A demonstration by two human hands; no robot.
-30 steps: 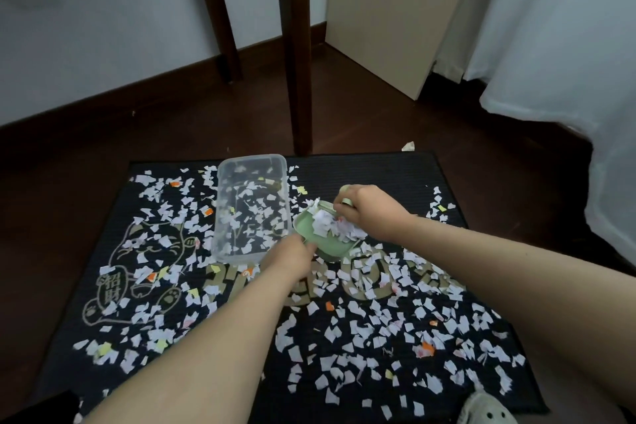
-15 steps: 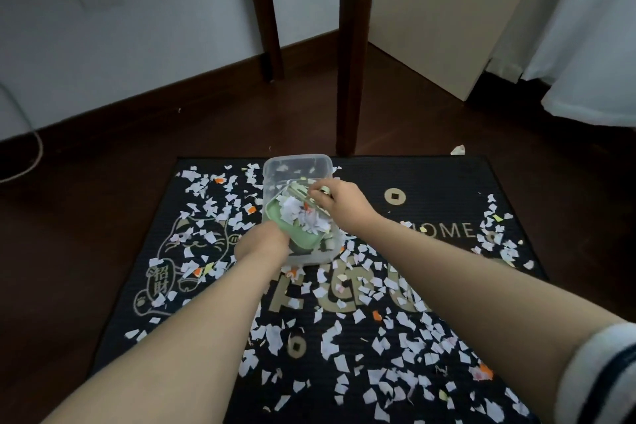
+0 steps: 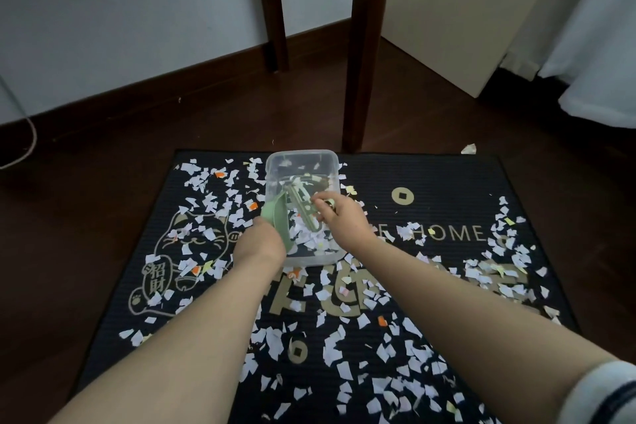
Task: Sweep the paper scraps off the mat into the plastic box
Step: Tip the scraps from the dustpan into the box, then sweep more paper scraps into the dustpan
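Observation:
A clear plastic box (image 3: 275,162) sits on the far middle of the black mat (image 3: 447,182), with a heap of scraps inside its near end. My left hand (image 3: 260,244) grips a green dustpan (image 3: 277,220) tipped steeply over the box's left wall. My right hand (image 3: 340,220) holds a small green brush (image 3: 304,206) inside the box against the pan. White and coloured paper scraps (image 3: 361,320) lie thick over the near, left and right parts of the mat.
A dark wooden table leg (image 3: 361,62) stands just behind the box, a second leg (image 3: 273,10) farther back. One scrap (image 3: 468,148) lies on the wood floor beyond the mat. A white curtain (image 3: 602,62) hangs at the right, a cord (image 3: 24,144) at the left.
The loaded dustpan was carried from beside the box to over it and tilted up; its scraps have dropped into the box. The brush went along into the box.

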